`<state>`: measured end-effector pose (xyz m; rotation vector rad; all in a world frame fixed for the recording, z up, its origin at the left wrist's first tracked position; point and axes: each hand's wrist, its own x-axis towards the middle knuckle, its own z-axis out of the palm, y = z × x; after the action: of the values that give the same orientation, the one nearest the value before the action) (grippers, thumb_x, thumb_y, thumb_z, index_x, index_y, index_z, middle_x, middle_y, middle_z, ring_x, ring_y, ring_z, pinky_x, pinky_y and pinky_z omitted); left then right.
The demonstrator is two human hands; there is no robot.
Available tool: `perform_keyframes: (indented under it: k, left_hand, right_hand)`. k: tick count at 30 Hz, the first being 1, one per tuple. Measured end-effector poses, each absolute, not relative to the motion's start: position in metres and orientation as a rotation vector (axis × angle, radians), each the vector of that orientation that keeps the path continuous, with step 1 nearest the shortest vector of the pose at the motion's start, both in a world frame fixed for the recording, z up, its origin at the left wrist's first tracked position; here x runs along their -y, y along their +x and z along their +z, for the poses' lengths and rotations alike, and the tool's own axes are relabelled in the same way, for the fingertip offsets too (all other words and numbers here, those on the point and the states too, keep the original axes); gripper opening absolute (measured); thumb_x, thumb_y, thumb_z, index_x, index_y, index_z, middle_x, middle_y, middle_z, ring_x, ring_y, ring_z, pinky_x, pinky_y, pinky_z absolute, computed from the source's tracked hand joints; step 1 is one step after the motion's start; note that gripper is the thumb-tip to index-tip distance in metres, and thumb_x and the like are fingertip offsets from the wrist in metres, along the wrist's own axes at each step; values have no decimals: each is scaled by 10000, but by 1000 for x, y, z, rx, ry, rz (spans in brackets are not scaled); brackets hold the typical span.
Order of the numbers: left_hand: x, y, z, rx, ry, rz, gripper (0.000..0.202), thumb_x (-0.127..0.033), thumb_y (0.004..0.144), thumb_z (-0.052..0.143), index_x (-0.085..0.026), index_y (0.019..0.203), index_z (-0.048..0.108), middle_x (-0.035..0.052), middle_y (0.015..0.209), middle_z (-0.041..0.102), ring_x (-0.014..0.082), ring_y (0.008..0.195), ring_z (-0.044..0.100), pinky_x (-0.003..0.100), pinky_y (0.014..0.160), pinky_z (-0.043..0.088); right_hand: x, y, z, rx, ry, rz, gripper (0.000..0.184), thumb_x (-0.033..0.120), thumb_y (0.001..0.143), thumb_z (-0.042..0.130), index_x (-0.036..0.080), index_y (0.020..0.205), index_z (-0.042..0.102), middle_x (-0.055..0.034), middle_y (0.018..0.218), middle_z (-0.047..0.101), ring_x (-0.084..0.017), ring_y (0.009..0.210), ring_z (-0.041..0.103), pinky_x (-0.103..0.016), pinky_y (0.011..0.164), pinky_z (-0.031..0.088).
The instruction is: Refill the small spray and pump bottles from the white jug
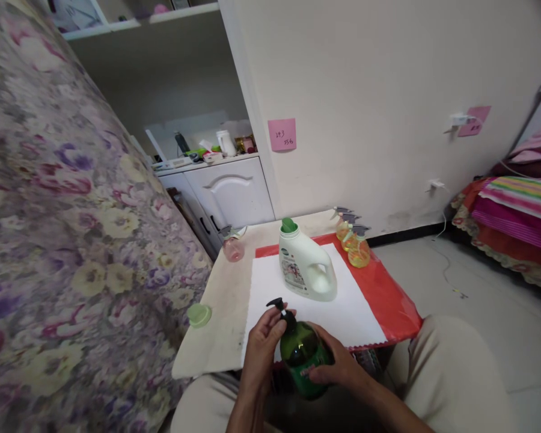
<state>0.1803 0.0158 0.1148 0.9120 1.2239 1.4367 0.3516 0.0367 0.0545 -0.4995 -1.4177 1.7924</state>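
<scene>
A dark green pump bottle (pixel 303 355) is held tilted over my lap, at the table's near edge. My right hand (pixel 336 364) wraps round its body, the thumb lying across the green label. The fingers of my left hand (pixel 264 340) close on the black pump head (pixel 283 310) at its neck. Beyond the bottle, a pale green detergent jug (pixel 305 267) stands on a white sheet with its top uncapped and a green spout showing. A light green cap (pixel 199 314) lies on the table's left side.
A pink spray bottle (pixel 233 248) stands at the back left, with several yellow spray bottles (pixel 358 252) at the back right. Red plastic (pixel 390 300) lies under the white sheet (pixel 265 300). A floral curtain (pixel 94 240) hangs on the left; a bed (pixel 514 216) stands far right.
</scene>
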Motion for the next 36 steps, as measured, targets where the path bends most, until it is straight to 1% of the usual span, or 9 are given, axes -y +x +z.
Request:
perform_keyframes:
  k: [3,6,8,13,17,19,24,30,36]
  left_hand:
    - [-15,183,112,-1225,909,1490,496,-367,740,722,-165,1175,597,141,1172,689,272,1154,594,378,981,442]
    - [-16,186,109,-1355,901,1545,497,-314,652,794,-178,1095,615,96,1076,718,254,1069,635,346,931,469]
    - [-16,187,109,-1335,924,1535,469,-302,648,794,-181,1068,621,85,1034,726,243,1026,650,334,908,480]
    - [-17,191,113,-1233,953,1477,491,-337,713,737,-196,1161,594,108,1212,666,244,1160,583,331,956,453]
    - [-18,193,110,-1441,954,1530,365,-306,637,791,-189,949,643,45,944,730,220,932,662,289,811,496]
    - [-19,193,110,-1423,933,1508,328,-305,648,782,-187,925,652,39,902,735,216,899,669,291,802,499]
    - [-18,195,113,-1261,946,1444,433,-317,713,732,-202,1119,637,81,1158,696,244,1129,602,325,940,463]
    - [-18,196,109,-1433,982,1474,272,-314,675,760,-201,904,666,18,884,740,215,874,668,278,760,503]
    - [-19,192,111,-1345,985,1421,346,-350,739,699,-180,1039,672,67,1029,737,242,1014,645,324,896,473]
  right_hand:
    - [-38,350,49,1435,-577,1719,917,459,538,839,242,1336,441,-82,1319,578,-330,1244,499,-505,1062,370]
    - [-40,351,43,1461,-600,1657,966,457,531,844,235,1363,408,-103,1380,523,-336,1288,455,-513,1095,320]
    - [-41,352,42,1467,-598,1641,964,452,538,842,236,1369,402,-105,1394,508,-333,1295,447,-509,1100,314]
    - [-42,355,41,1468,-617,1628,947,443,566,828,236,1380,390,-102,1399,503,-323,1302,440,-499,1102,318]
    - [-42,354,37,1512,-641,1589,967,443,547,832,244,1383,388,-101,1410,487,-326,1314,422,-511,1111,300]
    - [-43,353,35,1499,-622,1607,956,433,550,830,247,1379,393,-101,1408,492,-332,1314,422,-515,1111,296]
    - [-43,355,34,1471,-619,1603,936,387,568,827,261,1383,383,-90,1412,481,-320,1311,425,-492,1107,306]
    - [-42,357,36,1502,-636,1586,939,370,568,827,258,1386,379,-84,1414,475,-306,1309,426,-464,1107,316]
    - [-43,357,37,1473,-592,1639,930,406,566,826,250,1373,391,-91,1410,486,-310,1304,437,-472,1099,324]
